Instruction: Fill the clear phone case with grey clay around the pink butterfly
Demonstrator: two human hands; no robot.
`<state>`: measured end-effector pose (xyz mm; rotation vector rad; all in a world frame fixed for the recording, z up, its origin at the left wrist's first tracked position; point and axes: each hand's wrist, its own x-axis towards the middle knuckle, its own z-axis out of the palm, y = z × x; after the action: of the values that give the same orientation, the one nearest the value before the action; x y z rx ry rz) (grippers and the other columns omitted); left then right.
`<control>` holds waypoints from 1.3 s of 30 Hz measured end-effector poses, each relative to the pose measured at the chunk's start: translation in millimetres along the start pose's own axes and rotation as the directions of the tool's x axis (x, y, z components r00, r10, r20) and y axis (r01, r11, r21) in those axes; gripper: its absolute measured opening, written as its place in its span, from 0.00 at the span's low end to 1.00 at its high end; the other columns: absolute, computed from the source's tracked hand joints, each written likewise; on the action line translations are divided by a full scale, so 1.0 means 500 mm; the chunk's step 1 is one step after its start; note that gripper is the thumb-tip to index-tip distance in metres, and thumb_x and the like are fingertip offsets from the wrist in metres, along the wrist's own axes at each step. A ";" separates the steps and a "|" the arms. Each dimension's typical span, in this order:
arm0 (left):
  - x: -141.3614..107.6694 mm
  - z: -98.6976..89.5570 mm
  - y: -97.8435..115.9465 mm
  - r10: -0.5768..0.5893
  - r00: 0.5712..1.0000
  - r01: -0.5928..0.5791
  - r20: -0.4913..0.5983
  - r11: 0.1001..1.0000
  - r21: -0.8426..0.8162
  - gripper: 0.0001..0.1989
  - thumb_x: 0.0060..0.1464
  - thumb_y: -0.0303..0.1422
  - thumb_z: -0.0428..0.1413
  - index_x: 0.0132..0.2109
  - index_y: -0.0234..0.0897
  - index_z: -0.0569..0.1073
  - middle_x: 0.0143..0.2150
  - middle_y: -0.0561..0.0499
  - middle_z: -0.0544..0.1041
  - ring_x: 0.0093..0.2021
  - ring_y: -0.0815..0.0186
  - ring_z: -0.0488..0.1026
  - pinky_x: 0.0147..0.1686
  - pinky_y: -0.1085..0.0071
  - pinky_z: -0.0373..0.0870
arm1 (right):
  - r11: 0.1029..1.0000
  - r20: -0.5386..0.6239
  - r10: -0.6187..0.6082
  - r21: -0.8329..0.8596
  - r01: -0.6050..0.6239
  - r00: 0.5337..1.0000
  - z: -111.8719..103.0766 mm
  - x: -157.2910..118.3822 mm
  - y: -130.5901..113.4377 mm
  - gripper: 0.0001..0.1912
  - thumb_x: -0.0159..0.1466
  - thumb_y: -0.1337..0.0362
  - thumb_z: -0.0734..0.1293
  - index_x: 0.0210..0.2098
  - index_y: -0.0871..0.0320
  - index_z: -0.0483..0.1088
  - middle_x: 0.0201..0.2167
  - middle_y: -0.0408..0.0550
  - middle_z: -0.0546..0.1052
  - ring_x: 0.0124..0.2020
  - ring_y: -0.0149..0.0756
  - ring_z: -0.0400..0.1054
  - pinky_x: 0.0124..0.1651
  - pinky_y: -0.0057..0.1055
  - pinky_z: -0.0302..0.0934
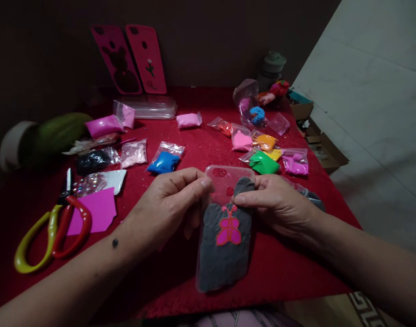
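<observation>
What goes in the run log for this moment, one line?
left hand: grips clear phone case | right hand: presses grey clay | pink butterfly on clay | scissors left, on red table

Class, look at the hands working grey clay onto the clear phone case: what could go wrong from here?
1. The right hand presses the grey clay near the pink butterfly; a slip might smudge it.
2. The left hand pinches the clear phone case by its top edge, so it could flex and loosen the clay.
3. The scissors lie beside the left forearm and might get knocked off the table.
</observation>
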<state>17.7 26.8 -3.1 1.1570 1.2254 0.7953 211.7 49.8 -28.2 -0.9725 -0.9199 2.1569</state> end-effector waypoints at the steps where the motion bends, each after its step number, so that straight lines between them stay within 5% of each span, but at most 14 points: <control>1: 0.000 0.000 0.000 0.000 1.000 0.000 -0.001 1.000 -0.003 0.16 0.59 0.39 0.54 0.26 0.37 0.67 0.16 0.59 0.66 0.12 0.75 0.61 0.12 0.81 0.60 | 1.000 -0.009 0.002 -0.015 -0.003 1.000 0.000 -0.001 0.001 0.05 0.50 0.70 0.74 0.28 0.63 0.75 0.25 0.45 0.77 0.26 0.30 0.69 0.37 0.29 0.64; 39: 0.005 0.005 -0.001 -0.023 1.000 0.023 -0.002 0.999 0.024 0.15 0.59 0.40 0.54 0.27 0.37 0.68 0.16 0.57 0.68 0.12 0.73 0.63 0.12 0.79 0.61 | 0.997 -0.047 -0.005 -0.076 0.001 0.999 -0.007 0.003 0.006 0.07 0.51 0.66 0.75 0.26 0.62 0.74 0.24 0.43 0.76 0.25 0.29 0.67 0.34 0.28 0.62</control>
<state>20.3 28.4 -4.4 1.1602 1.2506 0.7659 212.9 50.4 -32.8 -1.0531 -0.9862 2.1008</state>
